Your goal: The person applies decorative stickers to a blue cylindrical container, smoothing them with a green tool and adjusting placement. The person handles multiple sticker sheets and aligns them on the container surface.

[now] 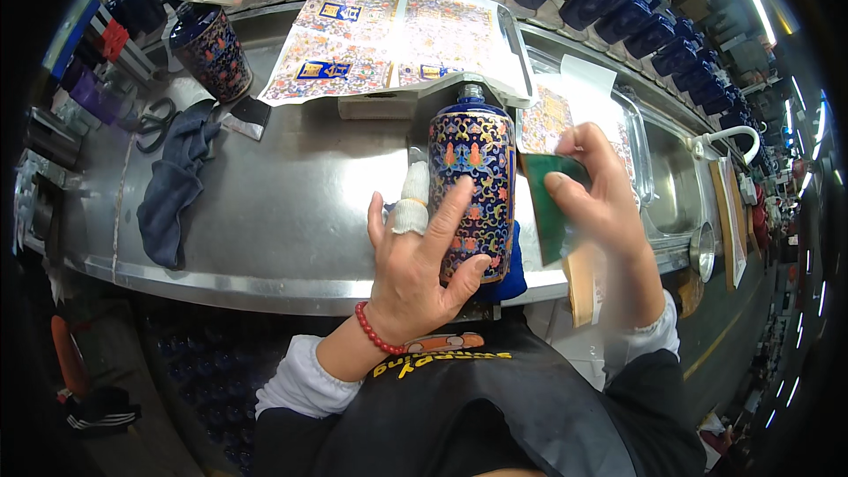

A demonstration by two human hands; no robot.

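Note:
A dark blue bottle (pixel 473 146) covered in a colourful floral pattern lies in front of me, its neck pointing away. My left hand (pixel 420 252) rests on its left side with fingers spread; one finger wears a white fabric cover (pixel 410 203). My right hand (pixel 601 190) pinches a flat green scraper (pixel 549 208), just right of the bottle. A blue cloth or pad (pixel 511 278) shows partly under the bottle's near end. Whether the scraper touches the bottle, I cannot tell.
Printed floral sheets (pixel 380 40) lie beyond the bottle on the steel counter (pixel 291 203). To the left are a dark cloth (pixel 177 181), scissors (pixel 157 124) and another patterned bottle (pixel 212 53). Plain blue bottles (pixel 592 0) line the back. A sink (pixel 676 177) is at right.

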